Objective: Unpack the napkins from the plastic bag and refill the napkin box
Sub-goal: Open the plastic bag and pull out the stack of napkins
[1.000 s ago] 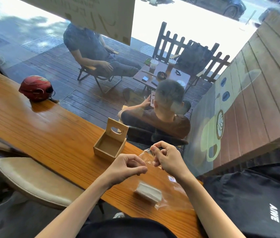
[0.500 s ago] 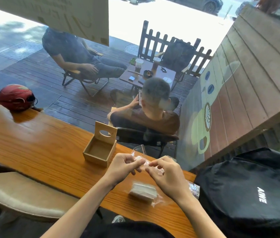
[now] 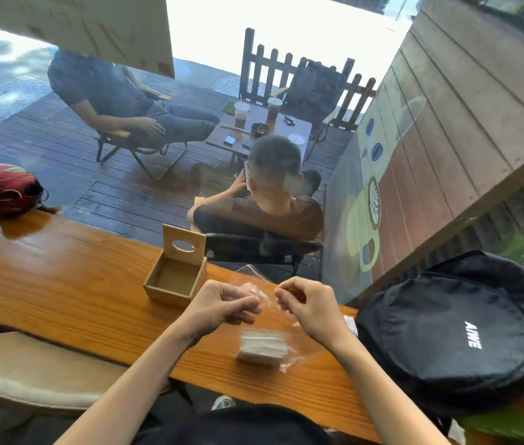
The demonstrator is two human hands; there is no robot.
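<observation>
A clear plastic bag (image 3: 265, 295) lies on the wooden counter (image 3: 61, 284), its mouth raised between my hands. My left hand (image 3: 222, 305) pinches one side of the mouth and my right hand (image 3: 305, 303) pinches the other side. A stack of white napkins (image 3: 262, 346) rests inside the bag's lower end, just below my hands. The wooden napkin box (image 3: 175, 277) stands open and empty to the upper left of my left hand, its lid with an oval slot tipped up at the back.
A black backpack (image 3: 447, 329) sits on the counter right of my right arm. A red helmet (image 3: 2, 189) lies at the far left. A cushioned stool (image 3: 29, 370) stands below the counter. Behind the window, people sit at a small table.
My hands have drawn slightly apart at the bag's mouth. The view has shifted a little, with the box and napkins sitting lower and more central in the frame.
</observation>
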